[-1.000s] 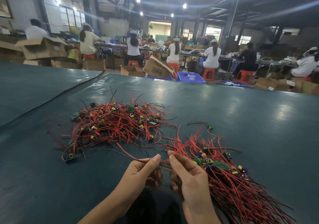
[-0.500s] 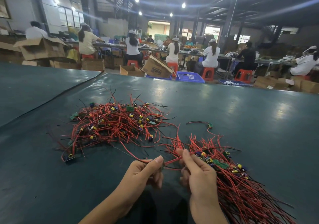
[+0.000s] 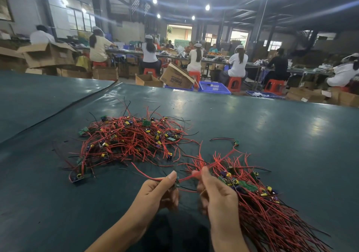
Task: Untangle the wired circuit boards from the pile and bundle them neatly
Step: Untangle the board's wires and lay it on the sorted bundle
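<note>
Red wire [image 3: 186, 178] spans both hands: left hand [image 3: 155, 195] pinches its circuit board [image 3: 177, 182], right hand [image 3: 217, 193] pinches the lead, apparently straightening it for the aligned bundle [image 3: 268, 218] alongside; tangled pile [image 3: 128, 141] lies beyond on the surface [image 3: 272, 127]

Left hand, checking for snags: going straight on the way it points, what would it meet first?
Left hand would likely first meet the tangled pile, at its near fringe; depth unclear.
</note>
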Demonstrator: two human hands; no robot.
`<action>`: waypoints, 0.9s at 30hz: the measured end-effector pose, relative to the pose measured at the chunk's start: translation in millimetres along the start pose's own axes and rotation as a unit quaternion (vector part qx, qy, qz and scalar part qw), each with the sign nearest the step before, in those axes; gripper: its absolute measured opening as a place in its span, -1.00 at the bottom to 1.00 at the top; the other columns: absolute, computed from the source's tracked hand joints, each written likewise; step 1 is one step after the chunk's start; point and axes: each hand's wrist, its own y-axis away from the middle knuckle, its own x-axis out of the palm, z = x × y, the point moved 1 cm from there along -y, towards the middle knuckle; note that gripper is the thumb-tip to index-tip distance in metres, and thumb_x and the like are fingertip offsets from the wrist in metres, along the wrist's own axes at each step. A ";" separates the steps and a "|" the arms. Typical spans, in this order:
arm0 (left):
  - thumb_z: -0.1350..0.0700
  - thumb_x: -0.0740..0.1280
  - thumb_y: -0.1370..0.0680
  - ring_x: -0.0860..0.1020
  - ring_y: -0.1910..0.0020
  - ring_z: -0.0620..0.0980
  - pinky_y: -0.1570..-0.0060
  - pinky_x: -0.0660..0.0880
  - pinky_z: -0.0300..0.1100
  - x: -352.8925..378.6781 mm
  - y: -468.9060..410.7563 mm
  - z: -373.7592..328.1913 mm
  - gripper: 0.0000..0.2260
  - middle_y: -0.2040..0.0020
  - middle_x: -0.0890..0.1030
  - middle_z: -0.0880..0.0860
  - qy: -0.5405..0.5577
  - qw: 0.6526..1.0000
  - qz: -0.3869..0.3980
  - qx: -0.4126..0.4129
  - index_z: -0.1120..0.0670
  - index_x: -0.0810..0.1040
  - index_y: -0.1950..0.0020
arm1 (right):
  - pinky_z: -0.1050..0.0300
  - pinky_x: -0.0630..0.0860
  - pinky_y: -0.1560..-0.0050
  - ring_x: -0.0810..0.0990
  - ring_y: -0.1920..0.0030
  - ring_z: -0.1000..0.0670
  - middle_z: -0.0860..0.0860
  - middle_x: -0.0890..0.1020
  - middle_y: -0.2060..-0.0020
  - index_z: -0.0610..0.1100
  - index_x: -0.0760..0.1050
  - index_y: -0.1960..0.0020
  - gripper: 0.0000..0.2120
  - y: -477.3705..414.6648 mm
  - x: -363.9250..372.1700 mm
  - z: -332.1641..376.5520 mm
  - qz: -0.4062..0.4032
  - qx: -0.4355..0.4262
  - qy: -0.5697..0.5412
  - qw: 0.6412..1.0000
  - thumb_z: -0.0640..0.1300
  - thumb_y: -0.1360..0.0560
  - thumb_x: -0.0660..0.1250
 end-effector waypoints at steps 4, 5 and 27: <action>-0.05 0.25 -0.49 0.58 0.42 -0.11 0.37 0.48 -0.34 6.4 3.9 -0.2 -0.69 0.38 0.63 0.03 0.000 0.998 0.058 -0.014 0.08 0.74 0.12 | 0.17 0.60 0.17 0.67 0.28 0.01 -0.02 0.69 0.36 -0.01 0.71 0.27 -0.67 7.1 12.2 -7.9 0.117 -0.017 0.072 0.990 0.20 -0.37 0.31; -0.05 0.24 -0.50 0.59 0.41 -0.12 0.36 0.48 -0.35 6.8 4.4 -1.1 -0.68 0.37 0.65 0.02 -0.002 0.998 0.064 -0.017 0.08 0.73 0.07 | 0.14 0.63 0.10 0.70 0.23 0.02 -0.03 0.71 0.33 0.03 0.72 0.26 -0.67 6.5 11.9 -8.8 0.116 -0.013 0.083 0.990 0.20 -0.38 0.29; -0.06 0.25 -0.47 0.46 0.43 -0.03 0.43 0.37 -0.27 -3.6 -3.8 2.0 -0.69 0.35 0.57 0.13 -0.010 0.999 -0.041 -0.016 0.16 0.62 0.13 | 0.08 0.34 0.34 0.38 0.50 -0.02 -0.05 0.39 0.58 -0.11 0.40 0.59 -0.39 -6.0 -10.5 -7.5 -0.064 0.032 0.134 0.988 0.32 -0.41 0.17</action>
